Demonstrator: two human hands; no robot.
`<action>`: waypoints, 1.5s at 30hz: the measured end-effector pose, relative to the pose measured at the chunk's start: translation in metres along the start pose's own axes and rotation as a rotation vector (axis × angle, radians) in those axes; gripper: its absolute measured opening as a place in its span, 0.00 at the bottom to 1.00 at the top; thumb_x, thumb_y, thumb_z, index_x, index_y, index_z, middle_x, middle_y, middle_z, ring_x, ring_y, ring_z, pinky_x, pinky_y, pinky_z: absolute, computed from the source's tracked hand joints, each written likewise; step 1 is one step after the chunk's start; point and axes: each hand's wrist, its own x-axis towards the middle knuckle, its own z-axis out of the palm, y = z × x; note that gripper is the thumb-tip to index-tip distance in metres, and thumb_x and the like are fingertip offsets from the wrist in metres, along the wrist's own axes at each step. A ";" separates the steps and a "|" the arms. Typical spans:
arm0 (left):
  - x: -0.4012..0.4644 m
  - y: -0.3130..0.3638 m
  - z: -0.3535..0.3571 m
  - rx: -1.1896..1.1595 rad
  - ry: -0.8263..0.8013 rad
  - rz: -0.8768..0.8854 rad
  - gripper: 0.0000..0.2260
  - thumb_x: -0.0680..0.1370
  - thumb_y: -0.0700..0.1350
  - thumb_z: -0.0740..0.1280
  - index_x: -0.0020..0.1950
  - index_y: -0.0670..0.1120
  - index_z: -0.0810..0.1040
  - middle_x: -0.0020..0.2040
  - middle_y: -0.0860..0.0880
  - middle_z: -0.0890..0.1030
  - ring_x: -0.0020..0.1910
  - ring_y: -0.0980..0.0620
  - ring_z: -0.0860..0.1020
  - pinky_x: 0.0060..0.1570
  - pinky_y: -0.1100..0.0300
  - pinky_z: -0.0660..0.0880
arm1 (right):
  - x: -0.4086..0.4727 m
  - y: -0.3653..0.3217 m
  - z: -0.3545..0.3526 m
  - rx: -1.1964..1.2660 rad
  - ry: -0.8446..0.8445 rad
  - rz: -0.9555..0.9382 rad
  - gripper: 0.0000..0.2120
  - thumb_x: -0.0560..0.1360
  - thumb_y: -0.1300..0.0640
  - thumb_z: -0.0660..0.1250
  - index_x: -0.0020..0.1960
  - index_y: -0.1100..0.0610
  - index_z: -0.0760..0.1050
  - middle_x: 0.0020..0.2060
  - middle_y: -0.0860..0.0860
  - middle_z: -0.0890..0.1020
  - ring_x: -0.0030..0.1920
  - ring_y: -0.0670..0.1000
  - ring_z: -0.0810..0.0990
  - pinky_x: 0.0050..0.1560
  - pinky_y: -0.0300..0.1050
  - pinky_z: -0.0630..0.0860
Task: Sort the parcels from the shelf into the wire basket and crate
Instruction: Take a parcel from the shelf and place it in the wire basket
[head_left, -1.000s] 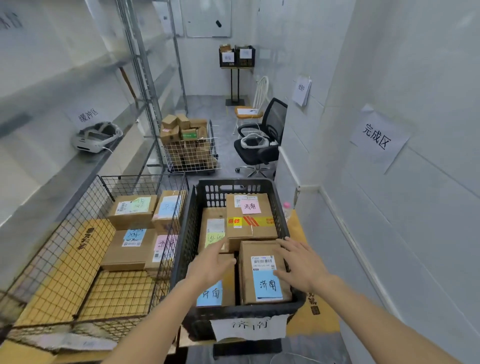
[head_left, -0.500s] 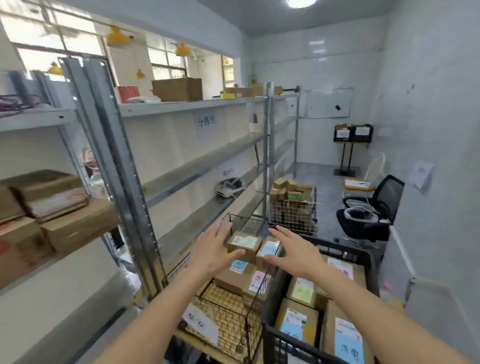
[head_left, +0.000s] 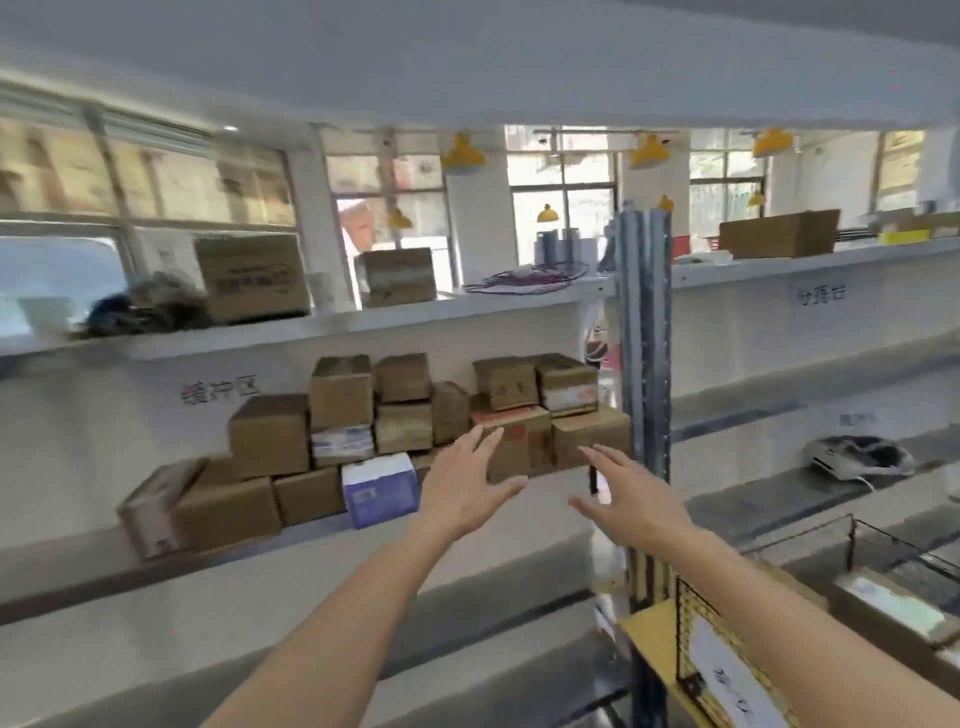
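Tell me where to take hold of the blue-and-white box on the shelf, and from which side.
Grip the blue-and-white box by its two side faces, coming straight from the front with both hands, left hand and right hand, both open and empty now. It juts forward of the cardboard boxes flanking it, so its front edges are exposed, though the left one sits close.

Stacked parcels (head_left: 415, 426) sit on the middle shelf (head_left: 311, 540), left of the steel upright (head_left: 641, 364). The wire basket (head_left: 852, 582) lies low at the right, a parcel inside it. Both hands, left hand (head_left: 462, 493) and right hand (head_left: 634, 499), hang apart before the stack, touching nothing
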 end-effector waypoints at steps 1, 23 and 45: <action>-0.009 -0.024 -0.016 0.011 0.017 -0.037 0.36 0.78 0.68 0.62 0.82 0.53 0.58 0.82 0.48 0.59 0.80 0.47 0.59 0.77 0.50 0.59 | 0.008 -0.025 0.005 0.014 -0.002 -0.041 0.37 0.77 0.34 0.63 0.81 0.44 0.55 0.80 0.44 0.59 0.76 0.50 0.65 0.70 0.52 0.71; -0.196 -0.469 -0.193 -0.063 0.134 -0.482 0.31 0.79 0.64 0.63 0.80 0.57 0.62 0.81 0.52 0.62 0.79 0.50 0.61 0.76 0.53 0.59 | 0.096 -0.490 0.184 0.091 -0.161 -0.419 0.30 0.81 0.37 0.61 0.80 0.44 0.60 0.77 0.43 0.64 0.74 0.51 0.68 0.68 0.53 0.72; -0.064 -0.644 -0.090 -0.381 -0.040 -0.563 0.31 0.82 0.64 0.58 0.81 0.51 0.61 0.80 0.50 0.64 0.78 0.49 0.62 0.75 0.55 0.59 | 0.274 -0.555 0.382 0.098 -0.341 -0.284 0.27 0.82 0.36 0.55 0.79 0.44 0.62 0.75 0.51 0.70 0.70 0.55 0.73 0.66 0.58 0.74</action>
